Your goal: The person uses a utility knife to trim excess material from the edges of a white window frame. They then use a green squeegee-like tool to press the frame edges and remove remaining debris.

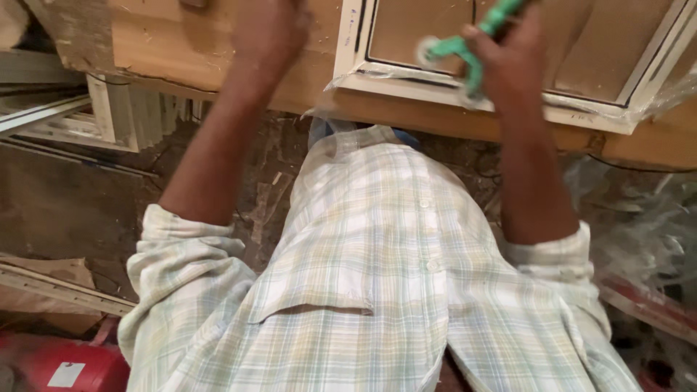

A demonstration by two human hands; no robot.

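Observation:
My right hand (508, 62) is closed around a green hand tool (465, 51) with a round end, held over the lower edge of a white window frame (406, 83) that lies on a wooden workbench (181, 51). My left hand (265, 33) rests on the bench surface to the left of the frame; it is blurred and its fingers are partly cut off at the top edge. My plaid shirt fills the lower middle of the view.
Clear plastic wrap (639, 218) hangs and piles at the right under the bench. White frame sections (109, 116) lean at the left. A red object (65, 366) sits at the bottom left on a debris-strewn floor (72, 203).

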